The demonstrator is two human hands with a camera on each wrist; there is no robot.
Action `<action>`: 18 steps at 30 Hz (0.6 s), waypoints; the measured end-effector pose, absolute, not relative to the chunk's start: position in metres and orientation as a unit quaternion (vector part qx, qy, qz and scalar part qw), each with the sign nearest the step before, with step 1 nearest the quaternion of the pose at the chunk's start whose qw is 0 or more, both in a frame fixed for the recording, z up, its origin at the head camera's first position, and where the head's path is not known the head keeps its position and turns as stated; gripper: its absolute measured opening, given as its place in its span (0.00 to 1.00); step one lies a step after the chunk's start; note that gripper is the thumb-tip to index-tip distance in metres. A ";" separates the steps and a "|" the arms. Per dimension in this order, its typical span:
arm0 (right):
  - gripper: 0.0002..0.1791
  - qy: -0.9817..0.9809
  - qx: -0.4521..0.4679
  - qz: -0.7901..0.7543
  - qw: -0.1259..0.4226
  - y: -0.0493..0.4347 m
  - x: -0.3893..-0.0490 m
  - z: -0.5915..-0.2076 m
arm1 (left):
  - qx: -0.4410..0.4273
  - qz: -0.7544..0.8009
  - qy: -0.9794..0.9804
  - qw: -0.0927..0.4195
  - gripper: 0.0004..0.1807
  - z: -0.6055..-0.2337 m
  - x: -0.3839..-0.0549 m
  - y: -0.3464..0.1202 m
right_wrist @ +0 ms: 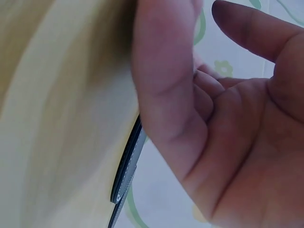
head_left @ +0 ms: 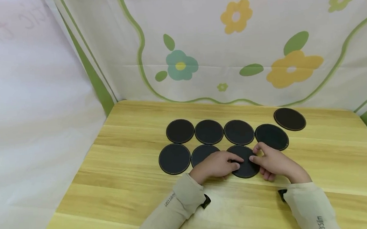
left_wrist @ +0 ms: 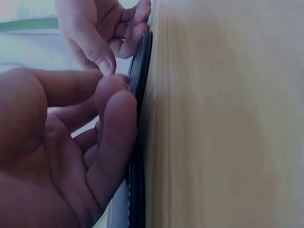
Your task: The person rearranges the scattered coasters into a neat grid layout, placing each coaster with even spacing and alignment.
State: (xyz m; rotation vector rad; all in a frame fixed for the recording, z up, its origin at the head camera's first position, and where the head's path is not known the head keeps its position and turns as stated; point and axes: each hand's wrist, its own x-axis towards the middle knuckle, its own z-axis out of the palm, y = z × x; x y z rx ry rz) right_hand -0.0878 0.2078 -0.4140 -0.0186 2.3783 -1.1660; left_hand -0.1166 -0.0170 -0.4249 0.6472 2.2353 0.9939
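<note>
Both hands are over a round black coaster (head_left: pixel 246 170) at the right end of the front row, which lies flat on the table. My left hand (head_left: pixel 216 164) reaches in from its left, index finger and thumb touching its top. That hand partly covers the middle front coaster (head_left: pixel 201 152). On the other side, my right hand (head_left: pixel 276 163) rests at the coaster's right edge with its thumb on the rim. In the right wrist view, the right thumb (right_wrist: pixel 247 28) stands apart from the loosely bent fingers. The left wrist view shows the left fingertips right at the coasters' stitched edge (left_wrist: pixel 138 71).
Behind is a row of matching coasters, from the far-left one (head_left: pixel 180 131) to the rightmost (head_left: pixel 271 137). Another coaster (head_left: pixel 289 119) lies apart at the back right. A front-left coaster (head_left: pixel 174 159) adjoins the row. A flowered curtain (head_left: pixel 203 29) borders the wooden table (head_left: pixel 112 189).
</note>
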 end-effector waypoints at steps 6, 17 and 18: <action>0.10 0.872 -0.024 -0.422 0.248 0.205 -0.090 -0.411 | 0.251 0.430 0.795 0.345 0.18 -0.425 -0.123 -0.027; 0.12 0.867 -0.042 -0.425 0.256 0.201 -0.094 -0.405 | 0.222 0.445 0.798 0.340 0.19 -0.422 -0.125 -0.030; 0.13 0.863 -0.045 -0.431 0.259 0.202 -0.094 -0.405 | 0.213 0.443 0.805 0.333 0.18 -0.421 -0.124 -0.029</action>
